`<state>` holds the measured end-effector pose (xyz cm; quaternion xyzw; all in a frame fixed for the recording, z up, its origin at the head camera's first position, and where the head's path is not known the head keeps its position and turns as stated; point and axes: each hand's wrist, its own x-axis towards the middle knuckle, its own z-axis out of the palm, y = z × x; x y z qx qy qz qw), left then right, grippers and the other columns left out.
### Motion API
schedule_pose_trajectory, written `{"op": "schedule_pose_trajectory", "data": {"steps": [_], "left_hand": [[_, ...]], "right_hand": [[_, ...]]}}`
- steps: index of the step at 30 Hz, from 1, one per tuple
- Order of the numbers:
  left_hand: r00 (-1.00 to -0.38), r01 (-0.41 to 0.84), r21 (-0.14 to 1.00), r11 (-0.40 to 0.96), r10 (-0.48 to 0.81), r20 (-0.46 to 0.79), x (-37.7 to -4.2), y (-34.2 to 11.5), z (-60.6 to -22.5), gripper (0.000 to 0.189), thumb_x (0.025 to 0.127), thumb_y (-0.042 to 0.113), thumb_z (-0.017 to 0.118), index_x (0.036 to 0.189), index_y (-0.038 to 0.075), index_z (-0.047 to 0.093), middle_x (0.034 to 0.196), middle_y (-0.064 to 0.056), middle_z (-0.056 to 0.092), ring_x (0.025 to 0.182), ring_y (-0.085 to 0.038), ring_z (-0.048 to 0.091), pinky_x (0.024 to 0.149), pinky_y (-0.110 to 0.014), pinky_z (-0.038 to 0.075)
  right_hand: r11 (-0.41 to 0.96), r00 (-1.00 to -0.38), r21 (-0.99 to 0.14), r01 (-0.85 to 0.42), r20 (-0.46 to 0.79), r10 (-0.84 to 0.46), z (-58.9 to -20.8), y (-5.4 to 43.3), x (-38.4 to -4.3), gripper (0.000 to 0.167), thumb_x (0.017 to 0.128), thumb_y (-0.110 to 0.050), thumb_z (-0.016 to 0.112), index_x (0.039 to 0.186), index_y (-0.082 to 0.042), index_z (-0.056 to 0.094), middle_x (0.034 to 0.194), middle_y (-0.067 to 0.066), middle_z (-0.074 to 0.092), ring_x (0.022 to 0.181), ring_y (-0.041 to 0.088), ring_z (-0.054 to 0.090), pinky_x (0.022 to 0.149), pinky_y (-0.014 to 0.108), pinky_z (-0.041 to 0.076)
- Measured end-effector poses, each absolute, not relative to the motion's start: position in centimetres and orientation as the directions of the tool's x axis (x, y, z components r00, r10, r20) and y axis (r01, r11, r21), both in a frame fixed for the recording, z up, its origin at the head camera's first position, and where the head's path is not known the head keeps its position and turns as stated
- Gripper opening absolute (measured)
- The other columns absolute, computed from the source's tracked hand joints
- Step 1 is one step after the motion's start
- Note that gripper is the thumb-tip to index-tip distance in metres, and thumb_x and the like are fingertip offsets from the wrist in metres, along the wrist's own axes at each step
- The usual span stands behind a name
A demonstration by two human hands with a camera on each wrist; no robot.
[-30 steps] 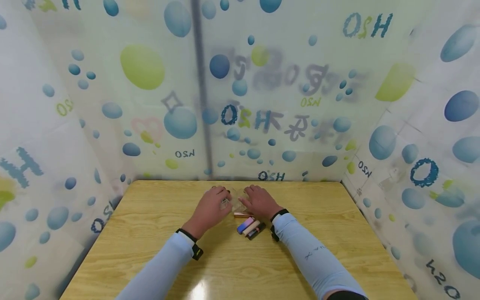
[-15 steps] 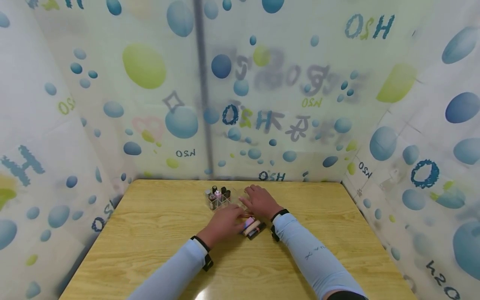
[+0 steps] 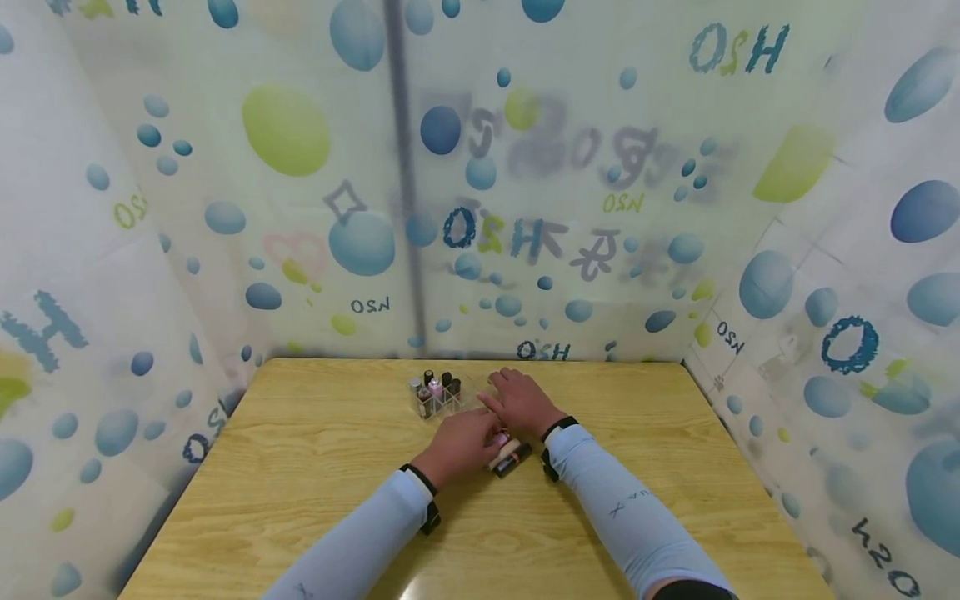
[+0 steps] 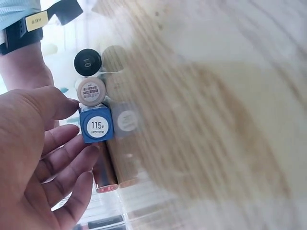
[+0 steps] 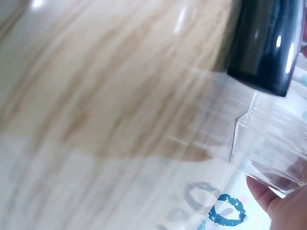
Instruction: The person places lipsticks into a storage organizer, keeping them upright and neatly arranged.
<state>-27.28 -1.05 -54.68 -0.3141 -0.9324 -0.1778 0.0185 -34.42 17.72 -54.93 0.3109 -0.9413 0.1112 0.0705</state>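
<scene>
My left hand pinches a square blue-and-pink lipstick between thumb and curled fingers; its blue end bears a "115# LIPSTICK" label. That lipstick lies in a row on the table beside a beige round tube and a black tube. A copper-coloured tube lies on its other side, close to the fingertips. My right hand holds the right end of a clear divided cosmetics organizer, its fingers over the far side. Most of that end is hidden under the hand in the head view.
Several small bottles, among them a pink nail polish bottle, stand in the organizer's left compartments. The wooden table is glossy. A patterned curtain rises behind its back edge, with more at both sides.
My left hand has left the organizer's left end, uncovering the bottles there, and moved right and toward me to the lipstick row. My right hand stays put.
</scene>
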Motion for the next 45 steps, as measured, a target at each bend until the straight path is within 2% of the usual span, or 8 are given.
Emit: {"op": "schedule_pose_trajectory", "data": {"steps": [7, 10, 21, 25, 28, 35, 40, 45], "left_hand": [[-0.81, 0.582, 0.295, 0.758, 0.569, 0.138, -27.3, -0.7, -54.4, 0.012, 0.104, 0.029, 0.08, 0.109, 0.019, 0.076, 0.085, 0.009, 0.066, 0.074, -0.01, 0.063, 0.068, -0.036, 0.055], [-0.808, 0.587, 0.268, 0.764, 0.572, 0.143, -27.2, -0.5, -54.4, 0.013, 0.102, 0.028, 0.082, 0.108, 0.019, 0.076, 0.082, 0.009, 0.064, 0.071, -0.009, 0.062, 0.066, -0.035, 0.054], [-0.804, 0.595, 0.235, 0.769, 0.571, 0.167, -27.0, -0.6, -55.1, 0.013, 0.099, 0.028, 0.083, 0.108, 0.02, 0.076, 0.088, 0.008, 0.069, 0.074, -0.01, 0.065, 0.07, -0.036, 0.057], [-0.81, 0.586, 0.253, 0.77, 0.565, 0.157, -27.0, -0.9, -55.1, 0.015, 0.104, 0.032, 0.079, 0.113, 0.02, 0.077, 0.095, 0.007, 0.073, 0.083, -0.013, 0.07, 0.076, -0.039, 0.06], [-0.815, 0.578, 0.264, 0.772, 0.556, 0.159, -27.0, -1.3, -54.6, 0.02, 0.106, 0.035, 0.077, 0.118, 0.019, 0.079, 0.097, 0.005, 0.073, 0.084, -0.013, 0.069, 0.075, -0.039, 0.059], [-0.859, 0.508, 0.393, 0.766, 0.481, 0.173, -27.2, -3.5, -52.3, 0.02, 0.1, 0.026, 0.084, 0.113, 0.014, 0.074, 0.094, 0.004, 0.067, 0.079, -0.011, 0.061, 0.072, -0.035, 0.055], [-0.906, 0.42, 0.542, 0.728, 0.365, 0.212, -28.5, -5.3, -50.6, 0.015, 0.1, 0.021, 0.082, 0.111, 0.018, 0.072, 0.101, 0.005, 0.072, 0.086, -0.01, 0.067, 0.075, -0.035, 0.06], [-0.948, 0.318, 0.708, 0.631, 0.222, 0.228, -29.4, -7.1, -49.3, 0.015, 0.104, 0.02, 0.078, 0.113, 0.017, 0.067, 0.105, 0.001, 0.073, 0.096, -0.017, 0.074, 0.077, -0.037, 0.064]], "right_hand": [[0.776, -0.793, -0.176, -0.605, 0.211, -0.571, -55.1, 17.8, -34.6, 0.056, 0.119, -0.048, 0.044, 0.146, -0.001, 0.062, 0.138, 0.017, 0.066, 0.127, 0.037, 0.065, 0.109, 0.056, 0.053], [0.781, -0.799, -0.179, -0.598, 0.205, -0.565, -55.4, 17.8, -34.9, 0.058, 0.119, -0.05, 0.043, 0.147, -0.002, 0.062, 0.139, 0.017, 0.066, 0.127, 0.037, 0.065, 0.11, 0.056, 0.053], [0.783, -0.8, -0.177, -0.596, 0.216, -0.56, -55.5, 17.8, -34.7, 0.057, 0.118, -0.049, 0.048, 0.146, -0.002, 0.063, 0.138, 0.018, 0.067, 0.126, 0.037, 0.066, 0.109, 0.056, 0.054], [0.777, -0.792, -0.172, -0.606, 0.228, -0.567, -55.4, 17.8, -34.7, 0.056, 0.118, -0.049, 0.048, 0.144, -0.002, 0.064, 0.137, 0.018, 0.068, 0.125, 0.037, 0.067, 0.108, 0.056, 0.054], [0.776, -0.789, -0.168, -0.608, 0.238, -0.567, -55.3, 17.8, -34.7, 0.056, 0.117, -0.05, 0.048, 0.143, -0.002, 0.064, 0.135, 0.017, 0.068, 0.123, 0.037, 0.067, 0.107, 0.055, 0.055], [0.787, -0.792, -0.135, -0.602, 0.231, -0.565, -55.1, 17.9, -34.9, 0.055, 0.117, -0.049, 0.048, 0.142, -0.003, 0.064, 0.134, 0.016, 0.069, 0.122, 0.034, 0.068, 0.106, 0.053, 0.056], [0.784, -0.788, -0.137, -0.606, 0.243, -0.566, -55.1, 17.8, -34.9, 0.052, 0.117, -0.047, 0.05, 0.14, -0.002, 0.065, 0.131, 0.016, 0.069, 0.118, 0.034, 0.068, 0.103, 0.052, 0.058], [0.783, -0.794, -0.159, -0.602, 0.229, -0.564, -55.2, 17.8, -34.7, 0.054, 0.117, -0.049, 0.049, 0.141, -0.003, 0.066, 0.133, 0.016, 0.07, 0.121, 0.035, 0.068, 0.107, 0.052, 0.056]]}}
